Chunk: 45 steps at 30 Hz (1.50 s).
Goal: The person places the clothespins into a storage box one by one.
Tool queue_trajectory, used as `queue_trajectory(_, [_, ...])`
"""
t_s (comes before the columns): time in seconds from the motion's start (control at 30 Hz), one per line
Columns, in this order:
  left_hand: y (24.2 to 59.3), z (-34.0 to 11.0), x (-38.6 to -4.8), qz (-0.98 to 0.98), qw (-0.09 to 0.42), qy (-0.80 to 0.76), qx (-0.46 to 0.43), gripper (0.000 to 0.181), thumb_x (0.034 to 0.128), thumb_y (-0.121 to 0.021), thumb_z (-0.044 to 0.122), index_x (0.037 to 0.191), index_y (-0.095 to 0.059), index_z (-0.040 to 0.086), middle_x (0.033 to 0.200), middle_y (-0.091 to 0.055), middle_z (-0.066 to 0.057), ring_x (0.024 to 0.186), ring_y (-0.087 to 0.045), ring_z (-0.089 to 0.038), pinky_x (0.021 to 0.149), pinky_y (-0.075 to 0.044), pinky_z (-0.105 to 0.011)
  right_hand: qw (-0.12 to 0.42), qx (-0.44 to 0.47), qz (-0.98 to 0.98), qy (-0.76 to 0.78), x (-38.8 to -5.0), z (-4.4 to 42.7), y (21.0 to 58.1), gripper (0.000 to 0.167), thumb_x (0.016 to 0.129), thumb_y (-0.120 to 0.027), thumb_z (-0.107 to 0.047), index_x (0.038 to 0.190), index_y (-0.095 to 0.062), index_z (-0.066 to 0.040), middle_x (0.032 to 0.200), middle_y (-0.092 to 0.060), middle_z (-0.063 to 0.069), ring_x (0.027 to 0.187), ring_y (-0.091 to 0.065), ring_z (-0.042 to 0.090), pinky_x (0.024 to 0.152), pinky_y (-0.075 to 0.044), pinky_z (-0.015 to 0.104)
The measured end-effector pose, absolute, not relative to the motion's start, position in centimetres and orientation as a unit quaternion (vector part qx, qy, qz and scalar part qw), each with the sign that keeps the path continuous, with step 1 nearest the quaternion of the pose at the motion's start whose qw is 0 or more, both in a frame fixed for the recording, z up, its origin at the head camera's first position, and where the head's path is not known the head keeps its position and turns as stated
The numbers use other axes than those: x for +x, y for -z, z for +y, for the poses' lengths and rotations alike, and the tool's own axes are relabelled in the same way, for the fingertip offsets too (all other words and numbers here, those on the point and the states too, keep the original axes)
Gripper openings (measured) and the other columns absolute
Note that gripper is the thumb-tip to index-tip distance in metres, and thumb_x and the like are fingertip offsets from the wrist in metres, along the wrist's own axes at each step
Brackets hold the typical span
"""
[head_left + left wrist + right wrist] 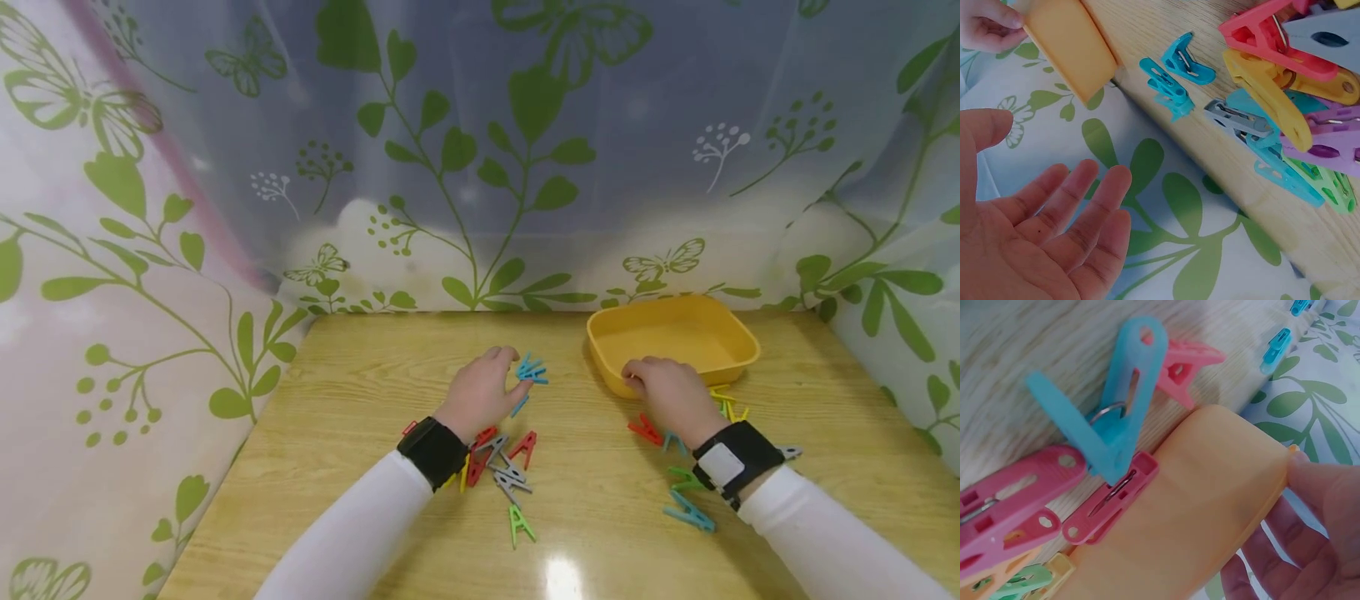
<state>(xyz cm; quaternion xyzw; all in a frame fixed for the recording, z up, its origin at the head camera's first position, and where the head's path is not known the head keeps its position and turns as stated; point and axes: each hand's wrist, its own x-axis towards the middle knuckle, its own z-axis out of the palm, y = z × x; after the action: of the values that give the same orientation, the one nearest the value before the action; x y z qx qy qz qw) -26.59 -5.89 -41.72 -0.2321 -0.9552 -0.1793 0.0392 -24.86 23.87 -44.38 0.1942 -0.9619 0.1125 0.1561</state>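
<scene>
My left hand (480, 393) hovers with spread, relaxed fingers just left of a few blue clothespins (531, 371) on the wooden table. In the left wrist view its palm (1035, 250) holds nothing, and the blue clothespins (1188, 60) lie apart from it. With thumb and fingers on either side of the rim, my right hand (675, 402) pinches the near left edge of a yellow plastic basin (667, 329). The right wrist view shows the basin's outer wall (1204, 487) beside a blue clothespin (1125, 394) and several pink ones.
Below my left hand lies a pile of red, grey and yellow clothespins (508, 475), with a green clothespin (519, 525) nearer. Around my right wrist are more clothespins, including a red one (645, 429) and a blue one (690, 511). A leaf-patterned curtain (480, 167) borders the table.
</scene>
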Motion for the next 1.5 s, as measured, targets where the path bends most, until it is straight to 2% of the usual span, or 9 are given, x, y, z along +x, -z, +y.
queue_trajectory(0.2, [41.6,-5.4,-26.9,-0.953,0.023,0.197,-0.228,0.047,0.1024,-0.064,0.038,0.137,-0.059,0.006,0.124,-0.069,-0.011,0.103,-0.070,-0.022,0.084,-0.057,-0.037,0.157,0.210,-0.958,-0.115,-24.3,23.3,44.3,0.007,0.096,-0.072,-0.011,0.100,-0.075,-0.006,0.083,-0.069,0.005,0.068,-0.063,0.018,0.064,-0.054,0.039])
queue_trajectory(0.4, [41.1,-4.4,-27.0,-0.945,0.013,0.232,-0.228,0.044,0.1028,-0.063,0.039,0.133,-0.060,0.007,0.119,-0.069,-0.012,0.098,-0.067,-0.021,0.083,-0.055,-0.036,0.156,0.219,-0.955,-0.122,-23.9,23.0,44.4,0.006,0.094,-0.074,-0.010,0.099,-0.075,-0.008,0.080,-0.067,0.001,0.066,-0.060,0.015,0.061,-0.051,0.037])
queue_trajectory(0.67, [41.7,-3.2,-27.7,-0.938,-0.013,0.276,-0.209,0.040,0.1030,-0.062,0.036,0.131,-0.061,0.007,0.117,-0.069,-0.011,0.096,-0.065,-0.020,0.085,-0.053,-0.037,0.145,0.227,-0.954,-0.133,-23.6,22.5,44.5,0.006,0.095,-0.074,-0.012,0.099,-0.075,-0.009,0.080,-0.066,-0.002,0.069,-0.059,0.012,0.064,-0.051,0.036])
queue_trajectory(0.9, [41.4,-2.3,-28.0,-0.934,-0.036,0.288,-0.207,0.043,0.1039,-0.061,0.038,0.136,-0.059,0.009,0.121,-0.068,-0.010,0.096,-0.065,-0.020,0.085,-0.054,-0.036,0.152,0.247,-0.947,-0.142,-23.1,22.4,44.7,0.005,0.094,-0.074,-0.011,0.099,-0.075,-0.012,0.080,-0.065,-0.005,0.068,-0.056,0.007,0.065,-0.050,0.033])
queue_trajectory(1.1, [41.2,-1.9,-28.3,-0.940,-0.035,0.279,-0.191,0.053,0.1037,-0.061,0.038,0.145,-0.051,0.006,0.132,-0.064,-0.013,0.114,-0.066,-0.025,0.094,-0.054,-0.039,0.149,0.269,-0.940,-0.151,-22.8,22.3,44.7,0.007,0.093,-0.075,-0.010,0.099,-0.075,-0.013,0.081,-0.065,-0.007,0.067,-0.052,0.003,0.064,-0.049,0.029])
queue_trajectory(1.3, [41.5,-1.7,-28.5,-0.942,-0.040,0.274,-0.190,0.058,0.1040,-0.061,0.038,0.147,-0.048,0.003,0.140,-0.061,-0.015,0.124,-0.064,-0.025,0.099,-0.054,-0.038,0.148,0.280,-0.937,-0.151,-22.5,22.1,44.8,0.008,0.092,-0.075,-0.010,0.099,-0.076,-0.014,0.084,-0.067,-0.008,0.073,-0.059,0.006,0.070,-0.052,0.033])
queue_trajectory(1.5, [41.6,-1.3,-28.7,-0.944,-0.037,0.263,-0.196,0.056,0.1043,-0.060,0.039,0.147,-0.048,0.004,0.137,-0.063,-0.013,0.121,-0.065,-0.025,0.097,-0.055,-0.036,0.148,0.289,-0.934,-0.152,-22.2,22.2,44.7,0.009,0.092,-0.076,-0.010,0.099,-0.075,-0.015,0.087,-0.069,-0.007,0.077,-0.063,0.010,0.073,-0.054,0.037])
